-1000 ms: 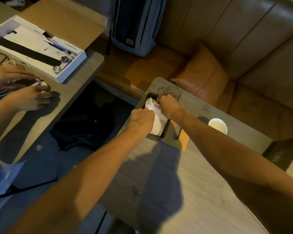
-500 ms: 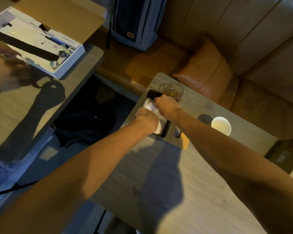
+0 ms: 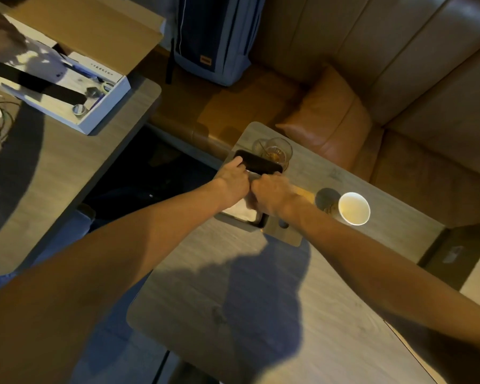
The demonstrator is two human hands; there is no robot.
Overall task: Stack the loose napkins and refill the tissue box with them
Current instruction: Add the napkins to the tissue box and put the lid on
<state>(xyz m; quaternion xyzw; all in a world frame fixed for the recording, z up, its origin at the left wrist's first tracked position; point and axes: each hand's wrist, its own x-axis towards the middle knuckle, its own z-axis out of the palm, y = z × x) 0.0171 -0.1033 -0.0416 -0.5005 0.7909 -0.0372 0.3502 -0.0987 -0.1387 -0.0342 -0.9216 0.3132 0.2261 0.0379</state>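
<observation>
The worktop [image 3: 261, 314] carries the black tissue box [image 3: 261, 166] at its far left edge, and the napkins [image 3: 241, 213] already lie inside it, a pale stack showing at the near end. By the look of it the refill is nearly done, with only settling or closing left. No loose napkins show elsewhere. The left grip [image 3: 232, 178] curls its fingers over the box's far left rim. The right grip [image 3: 272, 194] is knuckles-up over the stack; whether it pinches anything cannot be told.
</observation>
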